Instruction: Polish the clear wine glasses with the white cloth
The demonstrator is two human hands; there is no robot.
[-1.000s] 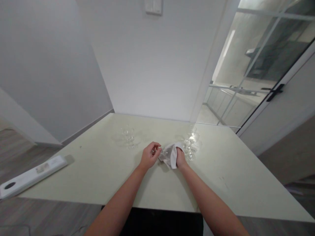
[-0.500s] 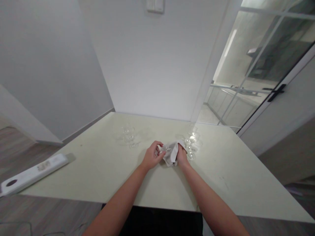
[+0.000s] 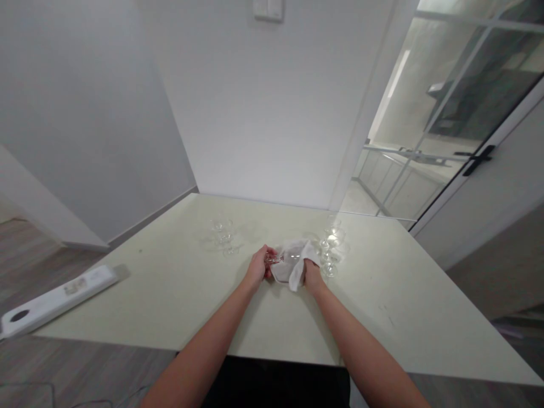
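Observation:
Over the middle of the pale table [image 3: 178, 300], my left hand [image 3: 258, 266] is closed on the foot and stem end of a clear stemmed glass [image 3: 277, 259]. The glass lies on its side, its bowl pointing right. My right hand [image 3: 313, 274] is closed on a white cloth [image 3: 284, 274], which is bunched around the bowl; the fingers are partly covered by it. Several clear stemmed glasses [image 3: 331, 267] stand just right of my right hand. Farther left and back is another group of clear glasses [image 3: 224, 238].
A long white power strip [image 3: 59, 297] lies across the table's left edge. The white wall [image 3: 263, 124] rises behind the table's back edge. At right is a glazed door with a black handle [image 3: 479, 160]. A cable [image 3: 42, 385] runs over the floor at lower left.
My left hand has turned and shifted slightly left along the glass, showing more of its stem. The cloth is spread wider beneath and around the bowl.

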